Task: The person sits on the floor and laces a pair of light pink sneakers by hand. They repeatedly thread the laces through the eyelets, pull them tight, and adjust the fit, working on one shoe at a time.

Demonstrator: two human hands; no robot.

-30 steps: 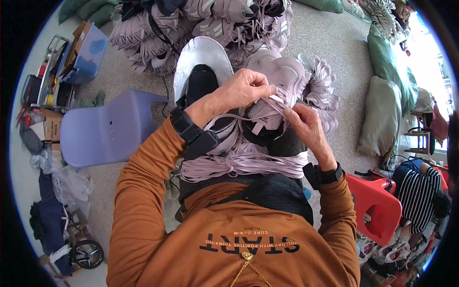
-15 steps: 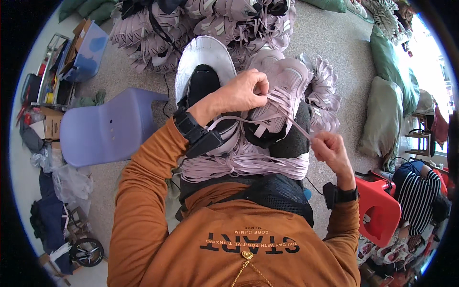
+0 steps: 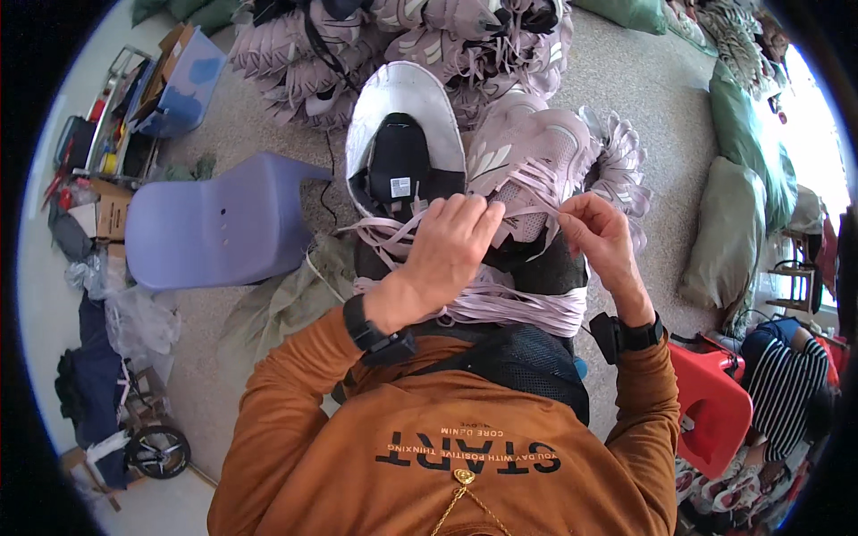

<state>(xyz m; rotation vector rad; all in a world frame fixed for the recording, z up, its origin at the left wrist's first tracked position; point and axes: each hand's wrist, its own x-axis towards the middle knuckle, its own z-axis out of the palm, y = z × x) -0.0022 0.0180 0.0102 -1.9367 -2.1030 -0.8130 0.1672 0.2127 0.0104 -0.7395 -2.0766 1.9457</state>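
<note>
Both hands [image 3: 454, 243] curled — right hand [image 3: 597, 232] perhaps pinching lace [image 3: 542, 184].

The pink shoe [image 3: 568, 143] looks matt mesh, its laces [image 3: 540, 182] woven cloth, the purple chair [image 3: 214, 225] smooth plastic

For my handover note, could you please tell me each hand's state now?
Left hand: curled at the shoe; any hold cannot be told.
Right hand: closed, pinching a shoelace.

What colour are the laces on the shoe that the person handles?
The laces are pale, slightly purplish pink; they show best in the head view.
</note>
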